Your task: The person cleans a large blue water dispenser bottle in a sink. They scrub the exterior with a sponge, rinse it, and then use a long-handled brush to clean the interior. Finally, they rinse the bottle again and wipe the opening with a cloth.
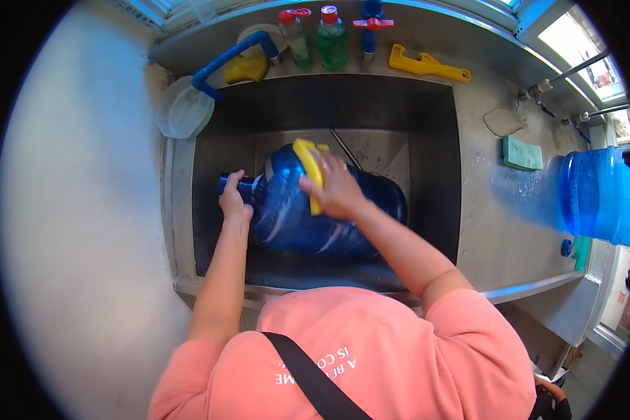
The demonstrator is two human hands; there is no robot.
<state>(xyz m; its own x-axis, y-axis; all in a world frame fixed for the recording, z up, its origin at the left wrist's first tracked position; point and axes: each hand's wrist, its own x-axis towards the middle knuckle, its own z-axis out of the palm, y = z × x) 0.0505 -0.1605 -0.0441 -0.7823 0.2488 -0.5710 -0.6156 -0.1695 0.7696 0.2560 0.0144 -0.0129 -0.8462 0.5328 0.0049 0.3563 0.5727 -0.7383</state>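
A large blue plastic water jug (289, 226) lies on its side in the stainless steel sink (430, 157), its neck towards the left. Around that neck my left hand (233, 199) is closed. My right hand (338, 184) grips a yellow sponge (310, 173) and presses it on the upper side of the jug. Streaks of whitish suds run over the jug's shoulder and body. Behind my right hand and forearm, part of the jug is hidden. A thin metal rod (345, 147) shows in the sink beyond the jug.
Along the back ledge are a blue pipe spout (231, 56), a yellow sponge (245, 69), two soap bottles (333, 44) (296, 42), a blue tap (370, 26) and a yellow plastic tool (428, 64). Plastic bowls (184, 110) sit left. A green sponge (522, 153) and another blue jug (598, 194) stand right.
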